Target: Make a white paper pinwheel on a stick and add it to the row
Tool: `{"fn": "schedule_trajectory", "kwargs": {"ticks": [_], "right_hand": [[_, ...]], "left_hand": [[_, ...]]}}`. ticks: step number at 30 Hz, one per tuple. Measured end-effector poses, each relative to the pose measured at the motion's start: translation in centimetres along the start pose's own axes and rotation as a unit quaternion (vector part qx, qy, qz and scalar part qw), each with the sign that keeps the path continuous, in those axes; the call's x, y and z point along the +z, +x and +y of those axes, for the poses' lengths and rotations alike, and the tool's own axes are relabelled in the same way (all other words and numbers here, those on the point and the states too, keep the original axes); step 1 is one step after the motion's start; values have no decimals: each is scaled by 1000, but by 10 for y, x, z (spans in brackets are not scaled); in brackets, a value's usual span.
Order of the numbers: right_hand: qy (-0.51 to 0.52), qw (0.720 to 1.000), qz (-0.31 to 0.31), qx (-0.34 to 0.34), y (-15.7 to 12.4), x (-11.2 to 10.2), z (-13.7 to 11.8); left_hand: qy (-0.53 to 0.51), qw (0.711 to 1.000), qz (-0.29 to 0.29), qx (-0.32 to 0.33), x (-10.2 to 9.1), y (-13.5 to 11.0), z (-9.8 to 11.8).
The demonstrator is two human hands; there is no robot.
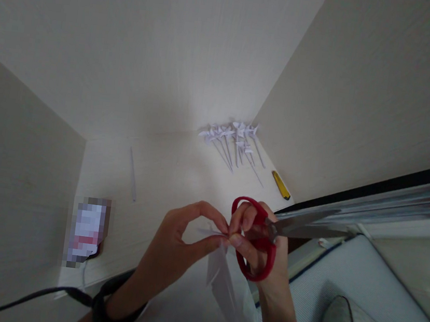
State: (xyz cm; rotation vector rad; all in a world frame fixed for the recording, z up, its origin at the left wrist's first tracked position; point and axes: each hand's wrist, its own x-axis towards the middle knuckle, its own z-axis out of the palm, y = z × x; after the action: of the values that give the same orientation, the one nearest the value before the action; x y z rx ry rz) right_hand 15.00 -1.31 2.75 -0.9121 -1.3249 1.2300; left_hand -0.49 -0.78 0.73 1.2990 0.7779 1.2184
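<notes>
I see the pale tabletop [166, 171] running into a corner. Above its near edge, my right hand [279, 265] has its fingers threaded through and closed on the red scissors [260, 271], blades together and pointing right. My left hand [170, 252] meets it, thumb and forefinger pinched tight on a small white paper piece [214, 230]. Paper pinwheels [233, 137] lie at the far corner, with a yellow cutter [280, 185] near them.

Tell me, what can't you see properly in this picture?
Head view, all of it:
- The white paper, pinched by the left hand and right hand, is blurred, and fingertips hide its top.
- The thing on the desk is pixelated, so nothing on it reads.
- The paper pinwheels are too small to count.
- The red scissors have blade tips that blend into the shiny strip.
</notes>
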Motion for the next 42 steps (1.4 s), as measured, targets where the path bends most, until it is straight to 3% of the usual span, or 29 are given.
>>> {"fn": "schedule_trajectory", "kwargs": {"ticks": [8,23,32,36,42], "right_hand": [[-39,999,-6,22,1,-6,-2],[-90,996,23,-8,-3,-4,2],[-75,997,26,-15,-6,-14,8],[-156,988,17,4,-9,-20,8],[-304,952,-10,42,-11,-23,0]], "left_hand": [[-16,1000,-16,-22,0,3,2],[11,999,11,51,-4,1,4],[-42,999,17,0,-3,3,6],[-74,997,17,-10,-4,1,6],[-98,995,27,-12,-5,0,4]]}}
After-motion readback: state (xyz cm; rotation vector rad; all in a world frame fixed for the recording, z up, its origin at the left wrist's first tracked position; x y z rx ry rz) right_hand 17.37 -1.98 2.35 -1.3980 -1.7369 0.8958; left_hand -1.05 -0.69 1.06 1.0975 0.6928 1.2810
